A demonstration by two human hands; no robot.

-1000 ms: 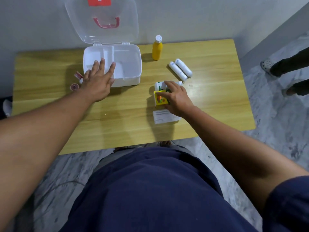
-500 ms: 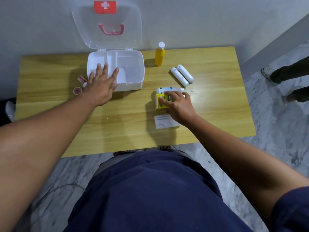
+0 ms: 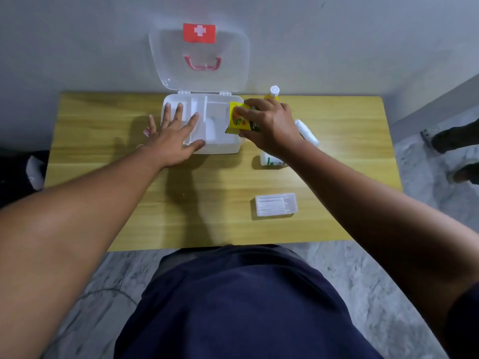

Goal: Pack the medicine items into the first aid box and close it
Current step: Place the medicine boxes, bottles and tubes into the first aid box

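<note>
Right hand point(image 3: 269, 125) grip pinches yellow carton point(image 3: 237, 120) over the open first aid box point(image 3: 220, 149); left hand point(image 3: 171, 141) lies flat inside.

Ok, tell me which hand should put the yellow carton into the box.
Right. The right hand already holds the carton over the box's right side; the left hand lies flat across the box's left part, steadying it.

First aid box point(image 3: 220, 149) sat under left hand point(image 3: 171, 141). Carton point(image 3: 237, 120) in right hand point(image 3: 269, 125) hung over the box's right compartment. Swab case point(image 3: 276, 204) lay nearer than the right hand.
</note>
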